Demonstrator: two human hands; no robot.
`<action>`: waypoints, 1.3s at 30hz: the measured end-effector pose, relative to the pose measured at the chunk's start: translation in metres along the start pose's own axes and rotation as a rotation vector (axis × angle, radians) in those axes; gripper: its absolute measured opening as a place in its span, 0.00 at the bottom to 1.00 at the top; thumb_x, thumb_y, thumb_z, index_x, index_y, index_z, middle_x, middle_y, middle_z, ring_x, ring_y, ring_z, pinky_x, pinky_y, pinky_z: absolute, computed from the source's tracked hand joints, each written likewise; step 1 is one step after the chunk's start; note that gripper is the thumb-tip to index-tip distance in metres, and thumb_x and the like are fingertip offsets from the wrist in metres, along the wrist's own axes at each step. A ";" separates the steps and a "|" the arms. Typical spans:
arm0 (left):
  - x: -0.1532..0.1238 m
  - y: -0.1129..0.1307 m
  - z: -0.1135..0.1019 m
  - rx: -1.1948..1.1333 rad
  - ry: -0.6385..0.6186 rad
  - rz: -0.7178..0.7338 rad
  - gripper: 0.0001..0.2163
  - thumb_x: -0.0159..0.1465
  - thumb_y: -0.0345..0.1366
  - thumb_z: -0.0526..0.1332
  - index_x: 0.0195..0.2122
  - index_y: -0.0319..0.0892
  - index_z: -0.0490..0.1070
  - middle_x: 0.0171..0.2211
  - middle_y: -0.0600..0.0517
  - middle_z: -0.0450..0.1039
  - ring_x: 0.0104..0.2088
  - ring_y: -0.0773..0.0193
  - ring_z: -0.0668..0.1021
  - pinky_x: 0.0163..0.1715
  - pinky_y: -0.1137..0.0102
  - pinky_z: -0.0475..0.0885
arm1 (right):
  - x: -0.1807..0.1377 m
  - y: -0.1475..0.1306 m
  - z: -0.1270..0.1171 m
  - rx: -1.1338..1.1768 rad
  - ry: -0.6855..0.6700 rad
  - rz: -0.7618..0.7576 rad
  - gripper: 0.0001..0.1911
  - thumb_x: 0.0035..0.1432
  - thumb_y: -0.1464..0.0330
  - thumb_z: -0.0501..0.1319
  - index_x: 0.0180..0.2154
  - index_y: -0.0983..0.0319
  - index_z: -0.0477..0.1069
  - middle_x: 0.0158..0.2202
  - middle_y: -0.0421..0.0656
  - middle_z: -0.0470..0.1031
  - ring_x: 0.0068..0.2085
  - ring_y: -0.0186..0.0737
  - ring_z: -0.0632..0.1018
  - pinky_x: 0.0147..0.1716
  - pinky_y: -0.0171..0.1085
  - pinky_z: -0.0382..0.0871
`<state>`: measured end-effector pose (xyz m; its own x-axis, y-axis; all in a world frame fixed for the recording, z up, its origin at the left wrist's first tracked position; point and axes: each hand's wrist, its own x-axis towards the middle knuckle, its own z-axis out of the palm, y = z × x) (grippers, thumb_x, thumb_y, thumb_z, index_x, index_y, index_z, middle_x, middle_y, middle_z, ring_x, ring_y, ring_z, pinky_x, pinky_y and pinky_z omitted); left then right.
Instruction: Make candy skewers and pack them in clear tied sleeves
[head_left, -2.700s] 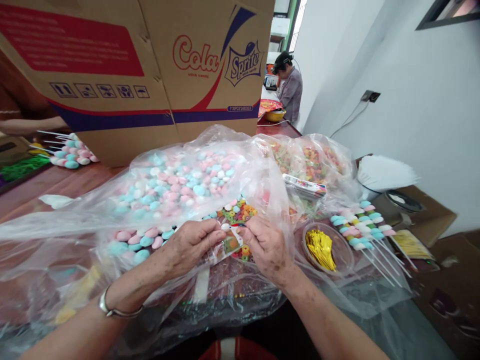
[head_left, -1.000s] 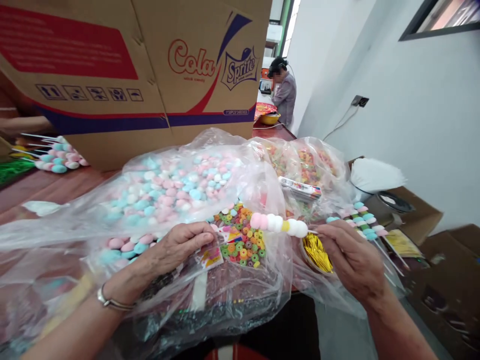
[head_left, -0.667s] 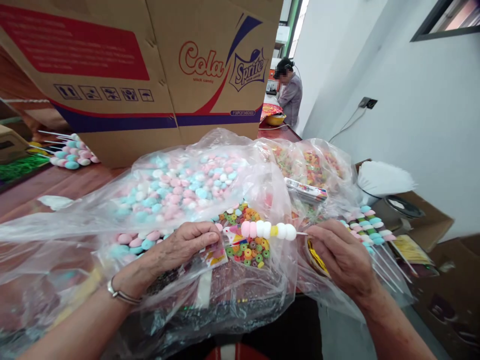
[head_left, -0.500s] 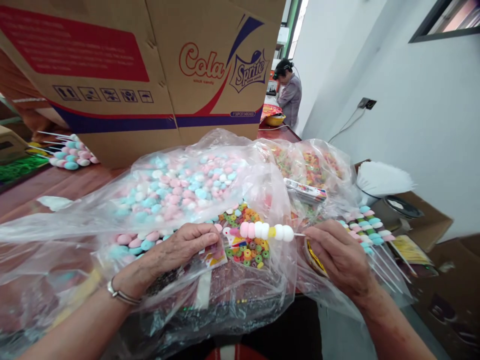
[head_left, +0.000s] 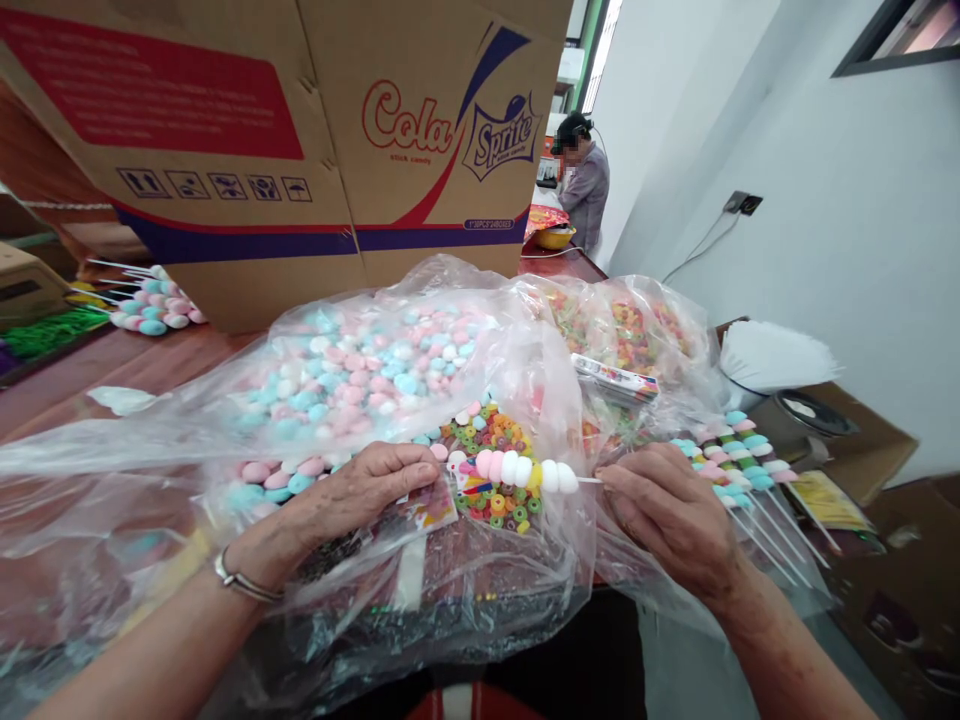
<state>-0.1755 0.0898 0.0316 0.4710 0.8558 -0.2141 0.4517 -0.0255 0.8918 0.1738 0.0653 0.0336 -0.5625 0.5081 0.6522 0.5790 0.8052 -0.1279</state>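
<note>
In the head view, my left hand (head_left: 390,480) pinches the edge of a clear printed candy bag (head_left: 435,508) between thumb and fingers. My right hand (head_left: 667,510) grips the bare end of a white stick carrying a marshmallow skewer (head_left: 525,472) of pink, white and yellow pieces. The skewer lies level between both hands, its far end at the bag's printed part; whether it is inside, I cannot tell. Below it are colourful ring candies (head_left: 499,505) in an opened clear plastic bag (head_left: 510,590). Pink, blue and white marshmallows (head_left: 360,370) fill the bag behind.
A large cardboard box (head_left: 262,240) stands behind the bags. Finished-looking skewers (head_left: 742,455) lie at right beside a pile of white sticks (head_left: 780,350). More skewers (head_left: 161,305) rest at left. A person (head_left: 585,185) works farther back.
My right hand and the skewer have shifted slightly left and down, toward my left hand. A gold strip beneath my right hand is now hidden. The view has moved a little.
</note>
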 end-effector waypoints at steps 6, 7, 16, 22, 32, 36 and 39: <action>-0.002 -0.005 -0.006 0.025 0.019 -0.018 0.19 0.67 0.50 0.53 0.28 0.40 0.69 0.25 0.57 0.62 0.27 0.68 0.63 0.27 0.74 0.58 | 0.000 0.001 0.000 0.029 0.017 0.025 0.13 0.60 0.79 0.58 0.46 0.64 0.70 0.36 0.47 0.74 0.37 0.42 0.71 0.37 0.43 0.64; -0.003 -0.004 -0.006 0.033 0.024 -0.024 0.19 0.67 0.50 0.53 0.28 0.40 0.69 0.26 0.57 0.63 0.27 0.68 0.63 0.27 0.74 0.58 | 0.000 0.000 0.001 0.035 0.011 0.030 0.13 0.60 0.79 0.58 0.45 0.64 0.70 0.36 0.47 0.74 0.38 0.42 0.71 0.37 0.42 0.64; 0.000 -0.002 -0.005 0.038 -0.045 0.045 0.17 0.67 0.47 0.54 0.28 0.40 0.69 0.26 0.57 0.63 0.28 0.68 0.64 0.28 0.75 0.60 | -0.002 -0.003 0.011 0.090 -0.005 0.122 0.10 0.62 0.77 0.56 0.43 0.62 0.71 0.37 0.45 0.73 0.39 0.41 0.71 0.40 0.42 0.63; -0.003 -0.004 0.000 0.008 0.021 -0.003 0.16 0.66 0.47 0.56 0.30 0.40 0.74 0.25 0.55 0.68 0.27 0.67 0.67 0.28 0.75 0.62 | -0.001 -0.023 0.023 0.280 0.103 0.596 0.10 0.66 0.69 0.52 0.37 0.60 0.71 0.31 0.41 0.72 0.33 0.37 0.72 0.34 0.35 0.65; -0.002 0.029 0.084 -0.471 0.112 0.024 0.12 0.64 0.44 0.59 0.35 0.42 0.76 0.21 0.53 0.77 0.25 0.62 0.78 0.34 0.70 0.72 | 0.020 -0.112 0.100 1.291 0.107 1.070 0.16 0.67 0.57 0.52 0.33 0.61 0.66 0.20 0.34 0.64 0.22 0.29 0.64 0.24 0.30 0.59; -0.002 0.023 0.092 -0.684 0.132 -0.119 0.14 0.61 0.48 0.62 0.31 0.41 0.71 0.11 0.57 0.66 0.12 0.65 0.69 0.16 0.73 0.62 | 0.028 -0.117 0.106 1.274 -0.012 0.985 0.16 0.67 0.57 0.51 0.41 0.62 0.69 0.21 0.35 0.68 0.24 0.31 0.69 0.28 0.32 0.65; -0.007 0.018 0.084 -0.588 0.292 -0.107 0.14 0.58 0.47 0.64 0.27 0.40 0.72 0.17 0.56 0.68 0.19 0.67 0.69 0.20 0.74 0.62 | 0.029 -0.106 0.098 1.012 -0.201 0.866 0.13 0.65 0.62 0.53 0.33 0.62 0.71 0.24 0.37 0.70 0.28 0.33 0.70 0.30 0.32 0.64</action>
<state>-0.1073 0.0400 0.0155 0.1844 0.9450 -0.2701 -0.0434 0.2824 0.9583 0.0385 0.0242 -0.0070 -0.3672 0.9297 -0.0273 0.1520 0.0310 -0.9879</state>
